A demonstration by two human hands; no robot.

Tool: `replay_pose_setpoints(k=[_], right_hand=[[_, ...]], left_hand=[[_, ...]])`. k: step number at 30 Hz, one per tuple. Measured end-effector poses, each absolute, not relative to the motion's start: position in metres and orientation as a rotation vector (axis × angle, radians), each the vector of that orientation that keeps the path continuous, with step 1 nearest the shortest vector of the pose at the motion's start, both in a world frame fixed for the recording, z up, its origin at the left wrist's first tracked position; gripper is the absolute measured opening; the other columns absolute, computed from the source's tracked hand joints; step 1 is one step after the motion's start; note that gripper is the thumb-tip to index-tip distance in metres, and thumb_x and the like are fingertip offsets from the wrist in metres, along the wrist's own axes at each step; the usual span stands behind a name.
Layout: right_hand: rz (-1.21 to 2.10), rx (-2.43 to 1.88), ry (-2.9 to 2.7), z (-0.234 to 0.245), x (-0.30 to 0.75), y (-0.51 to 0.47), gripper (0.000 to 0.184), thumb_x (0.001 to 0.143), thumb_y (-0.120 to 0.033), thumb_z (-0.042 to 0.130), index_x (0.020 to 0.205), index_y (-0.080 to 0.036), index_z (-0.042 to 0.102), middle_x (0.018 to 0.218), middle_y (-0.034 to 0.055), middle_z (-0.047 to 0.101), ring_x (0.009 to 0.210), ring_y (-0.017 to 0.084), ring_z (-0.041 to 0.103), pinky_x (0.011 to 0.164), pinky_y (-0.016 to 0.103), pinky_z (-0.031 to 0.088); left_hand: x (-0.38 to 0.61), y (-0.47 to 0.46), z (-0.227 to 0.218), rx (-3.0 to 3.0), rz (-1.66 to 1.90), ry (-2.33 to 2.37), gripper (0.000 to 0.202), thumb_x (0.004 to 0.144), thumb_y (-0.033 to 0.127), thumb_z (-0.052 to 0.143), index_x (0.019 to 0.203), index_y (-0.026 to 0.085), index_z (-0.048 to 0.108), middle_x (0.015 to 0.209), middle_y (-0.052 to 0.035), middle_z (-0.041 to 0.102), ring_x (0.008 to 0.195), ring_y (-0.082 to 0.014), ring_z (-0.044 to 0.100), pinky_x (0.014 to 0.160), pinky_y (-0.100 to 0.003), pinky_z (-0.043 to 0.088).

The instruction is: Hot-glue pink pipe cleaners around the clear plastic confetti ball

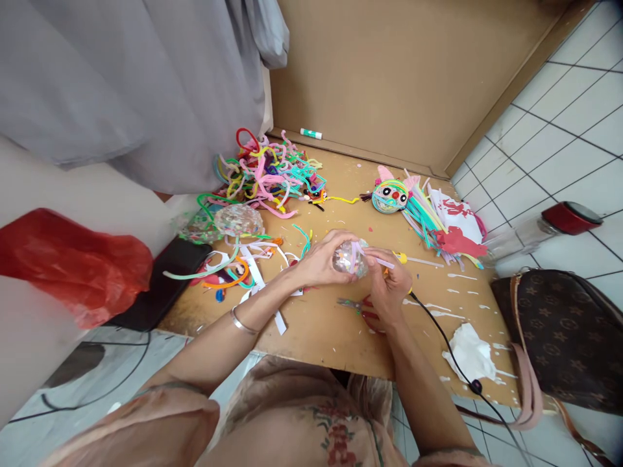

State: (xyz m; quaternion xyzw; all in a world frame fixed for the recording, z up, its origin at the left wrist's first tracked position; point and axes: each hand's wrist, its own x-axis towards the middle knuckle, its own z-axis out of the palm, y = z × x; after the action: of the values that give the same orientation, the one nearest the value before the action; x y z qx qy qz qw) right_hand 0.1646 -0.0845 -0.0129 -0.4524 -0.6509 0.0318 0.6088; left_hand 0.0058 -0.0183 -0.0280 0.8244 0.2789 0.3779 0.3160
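The small clear ball flecked with glitter (346, 261) is held just above the middle of the bare brown wooden tabletop (316, 337). The left hand (318, 261) cups it from the side, fingers curled close over its top. The right hand (389, 288) pinches the thin lilac fuzzy wire strand (384, 263), which lies across the ball and runs off toward the thumb. From where I stand, the trick seems to be a firm cradle with the left so the slick ball cannot roll, and steady tension from the right so the strand hugs the curve without sliding off. The black cable (438, 331) beside the right wrist could snag; the tangled heap of coloured fuzzy wires (267, 172) lies well apart, further back.
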Motion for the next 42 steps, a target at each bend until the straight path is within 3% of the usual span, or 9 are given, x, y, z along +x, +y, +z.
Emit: replay_pose_setpoints(k=[11, 31, 42], right_hand=[[0.159, -1.081, -1.401, -0.0131, 0.1631, -0.087, 0.016, 0.091, -0.027, 0.057, 0.089, -0.022, 0.072, 0.085, 0.0024, 0.076, 0.082, 0.017, 0.072, 0.077, 0.033, 0.058], [-0.005, -0.969, -1.599, -0.0134, 0.1626, -0.0855, 0.015, 0.089, -0.012, 0.056, 0.091, -0.022, 0.067, 0.085, 0.003, 0.073, 0.083, 0.016, 0.069, 0.08, 0.034, 0.056], [0.016, -1.005, -1.589, -0.012, 0.1618, -0.0865, 0.014, 0.091, -0.017, 0.055, 0.088, -0.023, 0.067, 0.084, 0.0022, 0.074, 0.083, 0.016, 0.069, 0.081, 0.035, 0.056]], left_hand=[[0.0068, -0.0209, -0.0266, 2.111, 0.945, 0.844, 0.084, 0.058, 0.034, 0.079, 0.133, 0.022, 0.043, 0.129, -0.0104, 0.053, 0.119, -0.0288, 0.054, 0.101, -0.042, 0.046], [0.0071, -0.0204, -0.0267, 2.165, 0.968, 0.794, 0.072, 0.061, 0.031, 0.077, 0.126, 0.022, 0.047, 0.126, -0.0105, 0.055, 0.118, -0.0279, 0.055, 0.102, -0.042, 0.046], [0.0062, -0.0205, -0.0274, 2.18, 0.972, 0.773, 0.074, 0.063, 0.03, 0.075, 0.13, 0.021, 0.045, 0.13, -0.011, 0.053, 0.122, -0.0279, 0.053, 0.105, -0.042, 0.044]])
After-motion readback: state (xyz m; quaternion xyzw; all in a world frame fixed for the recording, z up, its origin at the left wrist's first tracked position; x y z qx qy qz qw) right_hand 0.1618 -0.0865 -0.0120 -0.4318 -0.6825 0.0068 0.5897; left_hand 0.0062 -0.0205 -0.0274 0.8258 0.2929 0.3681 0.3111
